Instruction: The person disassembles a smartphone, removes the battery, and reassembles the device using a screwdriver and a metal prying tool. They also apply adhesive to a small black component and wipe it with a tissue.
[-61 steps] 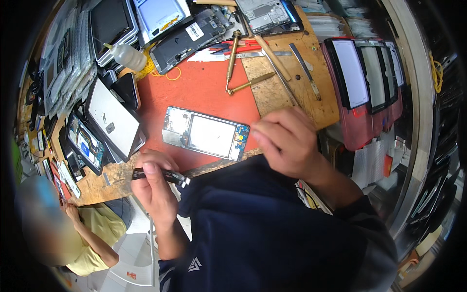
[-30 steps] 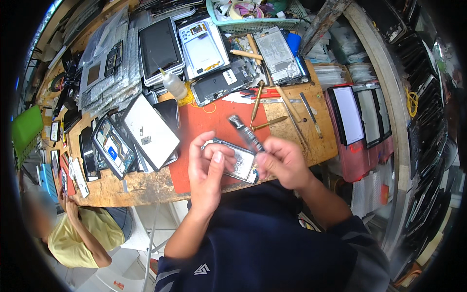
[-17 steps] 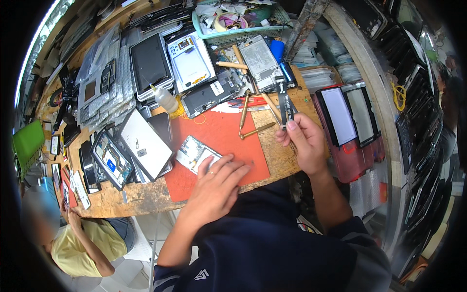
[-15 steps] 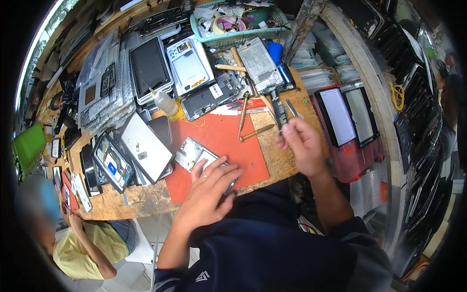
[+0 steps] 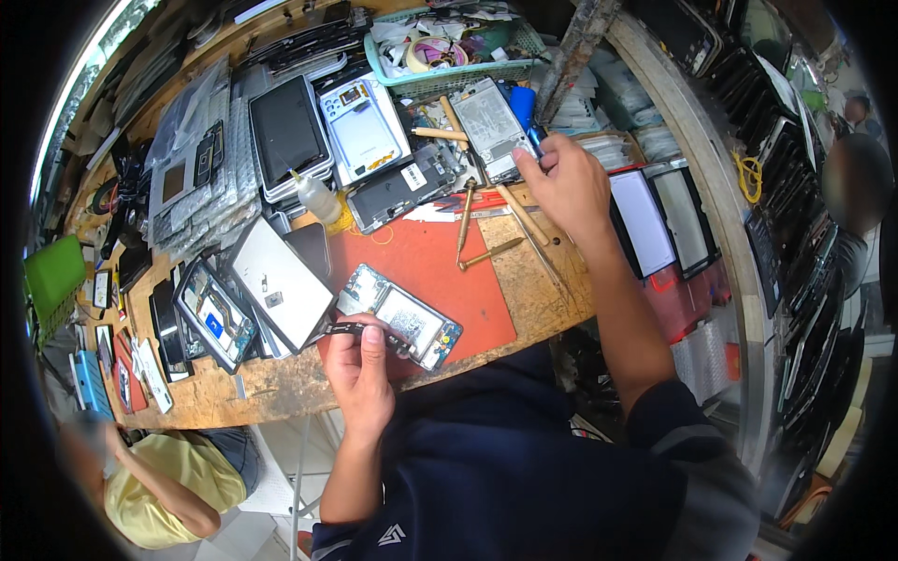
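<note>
Left hand (image 5: 361,381): pinched the strip (image 5: 342,328), lately in the right hand (image 5: 571,185), over the mat (image 5: 472,294).
Phone (image 5: 408,316): lay on the mat, uncovered since the left hand lifted.
Right hand: reached beyond the mat's far-right corner, apparently freed; grip unclear.

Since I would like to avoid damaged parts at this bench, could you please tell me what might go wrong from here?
The thin black strip in the left hand is close to the opened phone on the red mat; it could slip and snag the exposed board. The right hand, close beside the grey phone frame, might nudge it. The needle-tipped bottle, if knocked, could leak onto the dark panel.
</note>
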